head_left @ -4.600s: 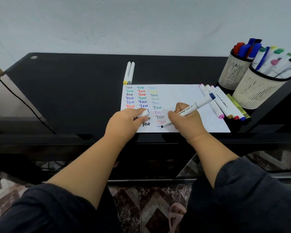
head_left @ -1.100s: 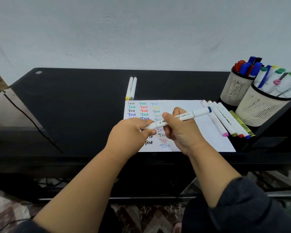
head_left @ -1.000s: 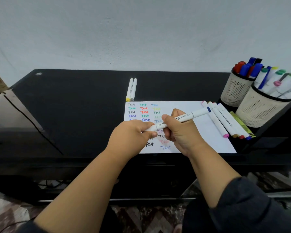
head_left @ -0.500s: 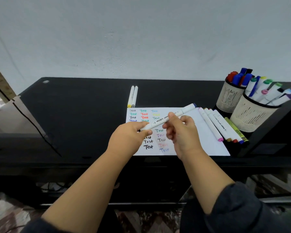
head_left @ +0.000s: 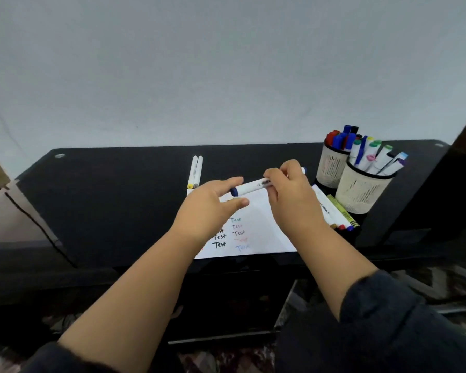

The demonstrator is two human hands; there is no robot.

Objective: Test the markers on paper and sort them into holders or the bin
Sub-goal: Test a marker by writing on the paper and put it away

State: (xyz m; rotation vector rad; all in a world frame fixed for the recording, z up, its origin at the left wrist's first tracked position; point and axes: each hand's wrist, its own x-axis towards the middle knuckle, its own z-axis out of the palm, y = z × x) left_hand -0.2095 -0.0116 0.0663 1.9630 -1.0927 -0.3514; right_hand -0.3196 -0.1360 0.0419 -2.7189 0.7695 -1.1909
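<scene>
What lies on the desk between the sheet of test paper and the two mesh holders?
In the head view, a row of loose markers lies side by side along the right edge of the paper, just in front of the holders. The right hand hides their far ends.

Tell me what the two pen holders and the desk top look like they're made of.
The two pen holders look like cream metal mesh, possibly plastic: their walls are perforated, with a dark band round the rim. The desk top looks like black glass or a glossy laminate: it is smooth, dark and faintly reflective, with a round metal fitting near its far left corner.
</scene>
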